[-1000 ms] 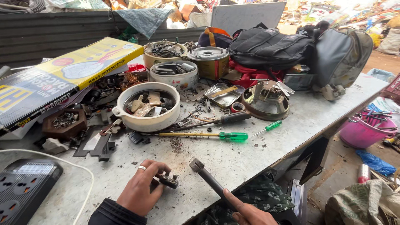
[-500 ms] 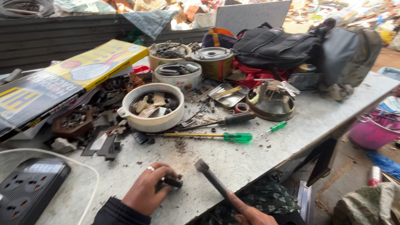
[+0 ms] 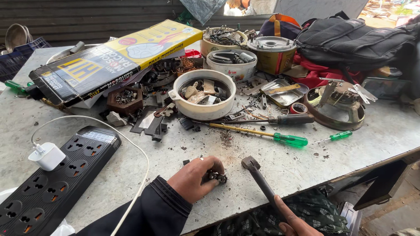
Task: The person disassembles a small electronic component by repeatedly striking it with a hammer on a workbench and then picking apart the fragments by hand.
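Note:
My left hand (image 3: 192, 179) rests on the grey metal table (image 3: 280, 166) and pinches a small dark metal part (image 3: 217, 177) against the surface; there is a ring on one finger. My right hand (image 3: 294, 223), at the bottom edge, grips the handle of a small hammer (image 3: 259, 177). The hammer's head hangs just above the table, a little right of the part. A long screwdriver with a green handle (image 3: 262, 133) lies beyond the hammer. A small green screwdriver (image 3: 334, 137) lies further right.
A black power strip (image 3: 57, 179) with a white charger (image 3: 46, 156) sits at left. A white bowl of scrap parts (image 3: 203, 98), a yellow and black box (image 3: 109, 61), tins, a speaker frame (image 3: 339, 109) and a black backpack (image 3: 350, 39) crowd the back.
The view has shifted so the table sits further right and lower. The hammer head has dropped closer to the table beside the part. My left hand still holds the part.

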